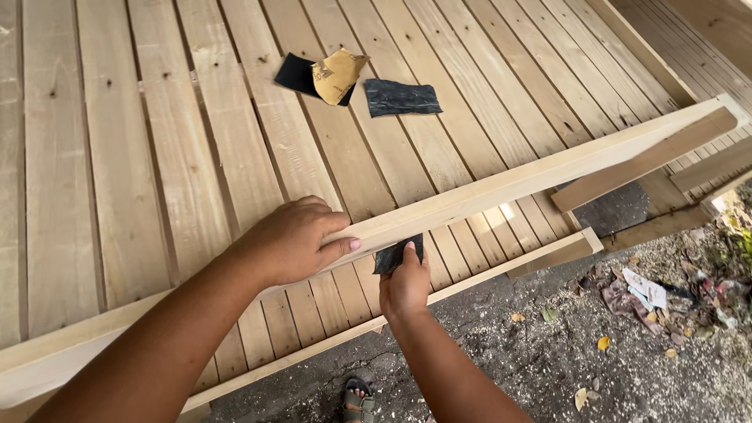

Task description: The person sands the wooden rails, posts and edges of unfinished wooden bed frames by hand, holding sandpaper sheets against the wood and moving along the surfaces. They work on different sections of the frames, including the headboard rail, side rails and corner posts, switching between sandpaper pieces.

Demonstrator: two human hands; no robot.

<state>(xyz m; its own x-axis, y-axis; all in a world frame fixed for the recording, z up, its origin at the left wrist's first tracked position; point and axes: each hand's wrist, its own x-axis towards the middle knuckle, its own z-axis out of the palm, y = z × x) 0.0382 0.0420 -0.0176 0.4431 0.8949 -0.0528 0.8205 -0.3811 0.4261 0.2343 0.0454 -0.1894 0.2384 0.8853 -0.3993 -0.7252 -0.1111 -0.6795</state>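
A long pale wooden rail (548, 168) runs across the view from lower left to upper right, above a slatted wooden frame (196, 157). My left hand (294, 239) lies flat over the top of the rail, thumb along its near face. My right hand (405, 286) presses a dark piece of sandpaper (393, 257) against the rail's near side, just right of my left hand.
Two more dark sandpaper pieces, one flat (401, 97) and one curled showing its tan back (335, 74), lie on the slats at the top. Below is gravel ground with litter (642, 294) at the right and a sandalled foot (358, 399).
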